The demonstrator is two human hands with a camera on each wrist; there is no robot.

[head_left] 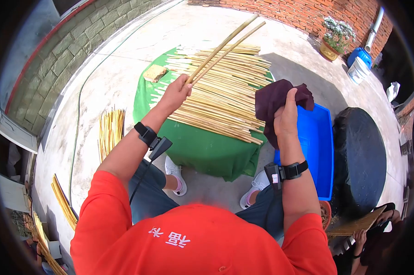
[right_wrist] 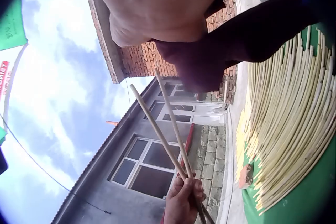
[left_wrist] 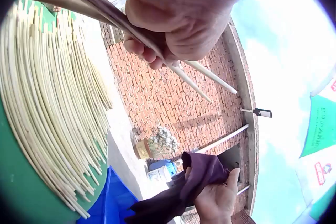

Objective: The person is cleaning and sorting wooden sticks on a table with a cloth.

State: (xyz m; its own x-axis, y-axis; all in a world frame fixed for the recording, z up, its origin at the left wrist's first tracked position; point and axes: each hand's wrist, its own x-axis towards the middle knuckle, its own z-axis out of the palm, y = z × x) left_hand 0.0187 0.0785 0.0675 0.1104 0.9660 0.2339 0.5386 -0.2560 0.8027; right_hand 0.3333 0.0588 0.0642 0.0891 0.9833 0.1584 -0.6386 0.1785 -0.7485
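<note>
My left hand (head_left: pixel 175 95) grips two long pale stalks (head_left: pixel 225 49) near their lower ends. They slant up and away to the right, spreading slightly apart. My right hand (head_left: pixel 286 117) holds a dark purple cloth (head_left: pixel 273 98), its thumb pointing up and its fingers partly hidden by the fabric. One end of the cloth hangs down beside the wrist. Between the hands, a layer of many similar stalks (head_left: pixel 216 91) lies side by side on a table draped in green cloth (head_left: pixel 207 146). A yellowish brick (head_left: pixel 155 73) sits at the left edge of the layer.
Right of the table is a blue plastic tub (head_left: pixel 324 151), beside a large round dark cover (head_left: pixel 363 156). Bundles of stalks (head_left: pixel 110 133) lie on the ground at left. A flowerpot (head_left: pixel 330 49) and a white bucket (head_left: pixel 359 71) stand near the brick wall. Another person's hands (head_left: pixel 360 238) show at lower right.
</note>
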